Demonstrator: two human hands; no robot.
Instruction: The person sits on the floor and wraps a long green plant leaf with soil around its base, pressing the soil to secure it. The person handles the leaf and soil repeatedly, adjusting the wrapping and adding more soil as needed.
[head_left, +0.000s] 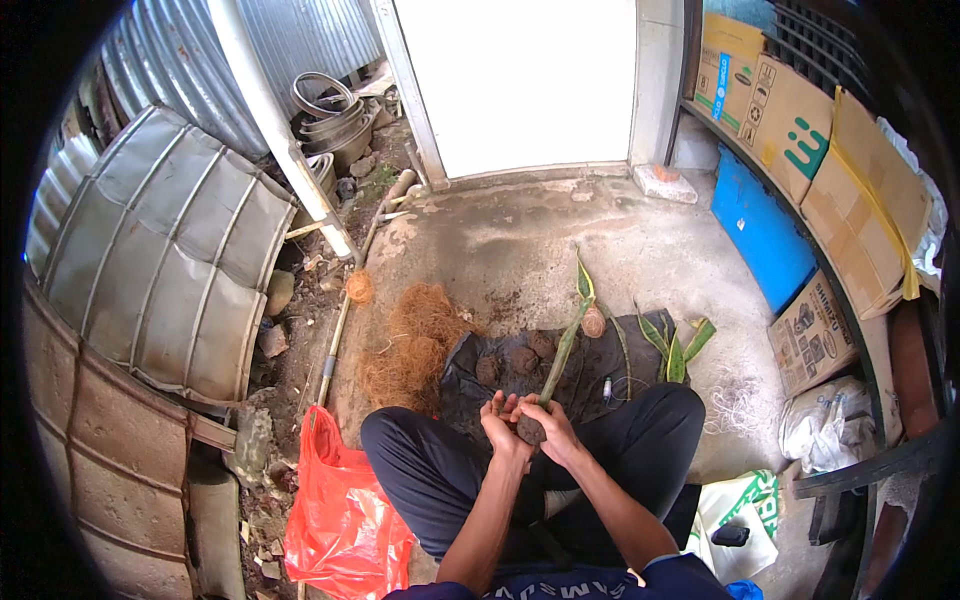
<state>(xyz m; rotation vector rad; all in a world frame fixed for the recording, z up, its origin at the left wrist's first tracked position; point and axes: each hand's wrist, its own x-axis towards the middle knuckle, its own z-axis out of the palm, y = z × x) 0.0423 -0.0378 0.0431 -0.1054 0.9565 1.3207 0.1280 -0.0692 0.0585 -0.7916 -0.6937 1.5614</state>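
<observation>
Between my two hands is a dark soil ball (531, 430) with a long snake plant leaf (564, 352) rising out of it, away from me. My left hand (502, 429) cups the ball's left side, fingers curled. My right hand (556, 429) wraps its right side near the leaf's base. On the black plastic sheet (465, 367) beyond my hands lie several more soil balls (524, 361). Brown coconut fibre (409, 352) is heaped at the sheet's left. More snake plant leaves (675, 352) lie at its right end, and a ball of twine (593, 322) is near the held leaf.
A red plastic bag (345, 517) lies by my left knee. To the right are tangled white string (739, 405) and a white-green sack (739, 517) with a black object (730, 535) on it. Cardboard boxes (787, 120) line the right side; a metal panel (172, 247) leans at left.
</observation>
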